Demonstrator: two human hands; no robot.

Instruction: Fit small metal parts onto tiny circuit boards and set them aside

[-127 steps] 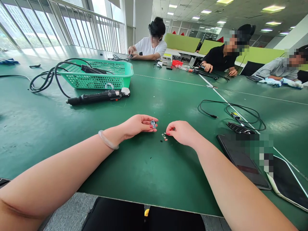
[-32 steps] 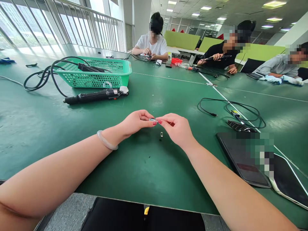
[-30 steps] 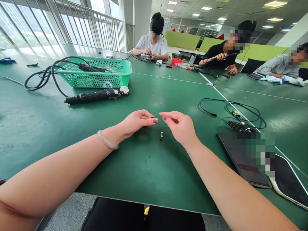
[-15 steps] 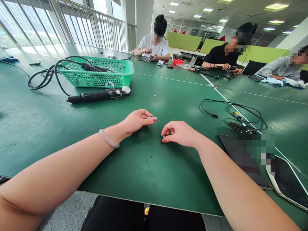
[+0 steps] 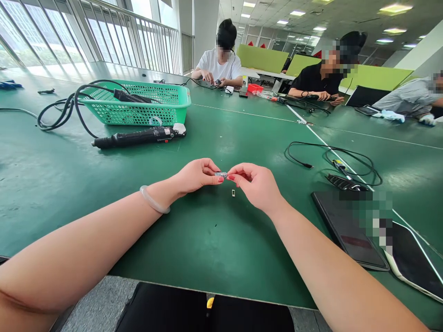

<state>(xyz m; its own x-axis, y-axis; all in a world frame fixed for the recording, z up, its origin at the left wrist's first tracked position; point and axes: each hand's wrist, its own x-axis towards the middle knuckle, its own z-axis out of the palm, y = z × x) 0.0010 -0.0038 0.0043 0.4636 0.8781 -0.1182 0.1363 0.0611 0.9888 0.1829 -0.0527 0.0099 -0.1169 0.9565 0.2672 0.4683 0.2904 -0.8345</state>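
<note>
My left hand (image 5: 195,175) is raised a little above the green table (image 5: 104,184) and pinches a small circuit board (image 5: 220,174) between thumb and fingertips. My right hand (image 5: 258,183) meets it from the right, its thumb and forefinger pinched together at the board's right end; what they hold there is too small to make out. A tiny white part (image 5: 233,192) lies on the table just below the two hands. A pale bangle (image 5: 154,200) circles my left wrist.
A black electric screwdriver (image 5: 136,137) lies before a green basket (image 5: 141,103) with black cables at the left. A looped cable (image 5: 332,159), a dark tablet (image 5: 348,230) and a white-edged one (image 5: 415,267) sit at the right. Three people work at the far side.
Half a second ago my right hand was down on the table by the tiny part; it has risen and closed in on the board's right end. My left hand has stayed put.
</note>
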